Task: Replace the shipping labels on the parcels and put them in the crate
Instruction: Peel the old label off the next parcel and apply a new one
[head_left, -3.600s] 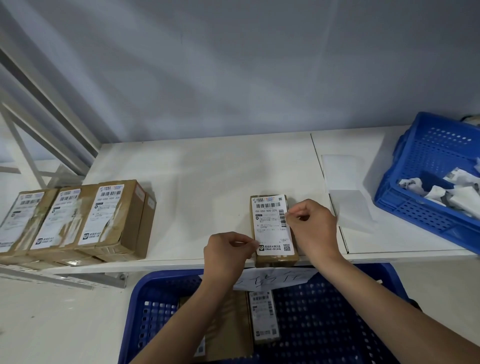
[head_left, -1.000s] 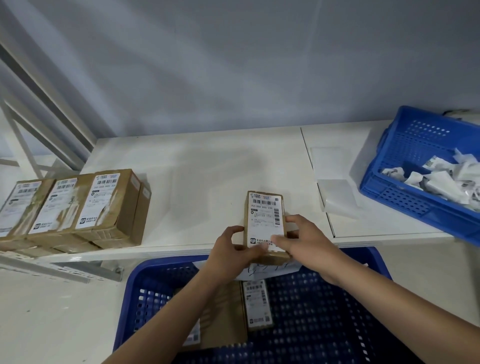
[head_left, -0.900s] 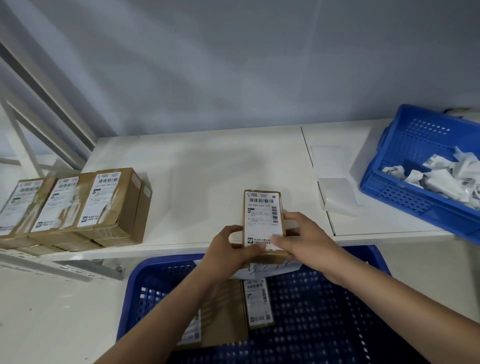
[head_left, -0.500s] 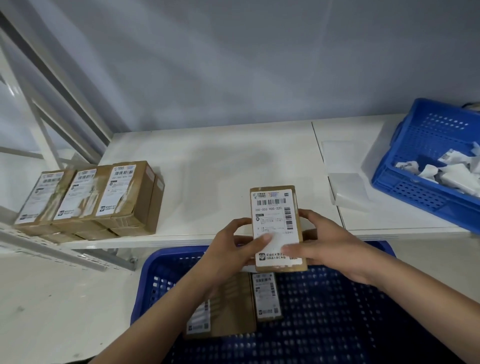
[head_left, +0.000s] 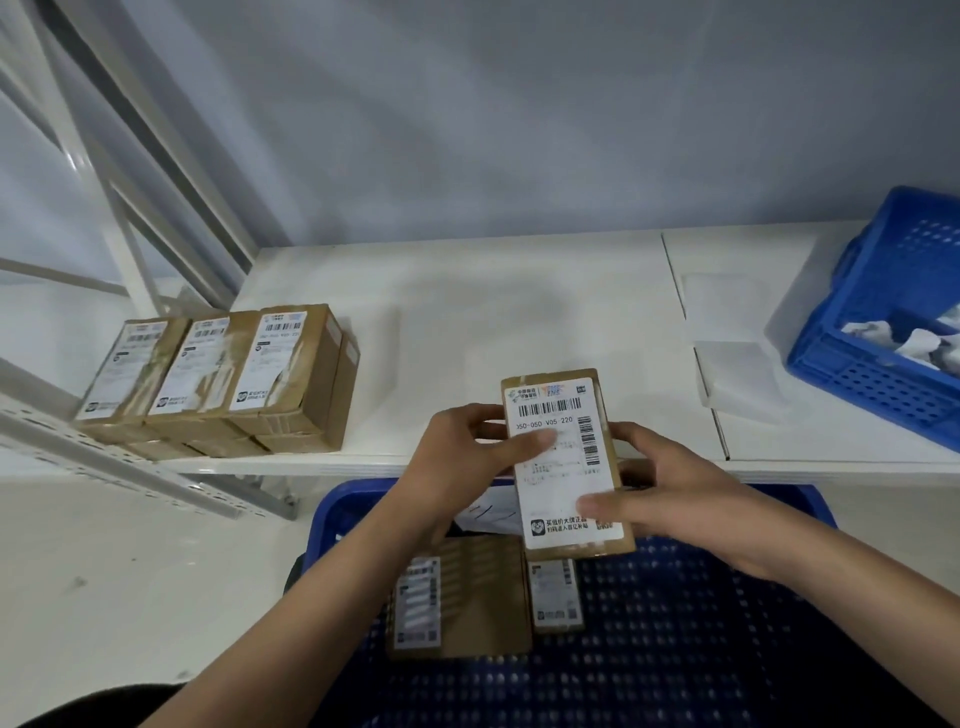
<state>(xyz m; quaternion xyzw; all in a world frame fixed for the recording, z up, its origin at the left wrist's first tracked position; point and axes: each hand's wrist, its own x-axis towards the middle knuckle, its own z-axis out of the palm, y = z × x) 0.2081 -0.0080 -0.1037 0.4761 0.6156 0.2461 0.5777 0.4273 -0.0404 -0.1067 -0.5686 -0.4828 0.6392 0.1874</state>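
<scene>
Head view. A brown cardboard parcel (head_left: 566, 462) is held in the air by both hands, above the near edge of the white table (head_left: 493, 322) and the far rim of the blue crate (head_left: 701, 639) below it. Its top face carries a white shipping label (head_left: 563, 467) with barcodes, lying flat and facing up. The left hand (head_left: 457, 467) grips the parcel's left side, fingers curled round its far edge and the thumb laid across the upper part of the label. The right hand (head_left: 670, 493) grips the right side, fingers curled behind the parcel and the thumb pressed on the lower part of the label. Both hands are thus clamped on the parcel.

Directly beneath the grip, inside the crate, lie two labelled parcels (head_left: 467, 597) side by side, the left one larger; a white sheet of paper (head_left: 488, 512) sits just behind them, partly hidden by the held parcel. Well to the left of the grip, a row of three boxes (head_left: 218, 374) stands on the table's left end, each with a torn or wrinkled label; a fourth stands close behind the rightmost. To the right of the grip, two pale backing sheets (head_left: 727, 343) lie on the table, and farther right a second blue crate (head_left: 893, 332) holds crumpled white paper (head_left: 909, 340)
</scene>
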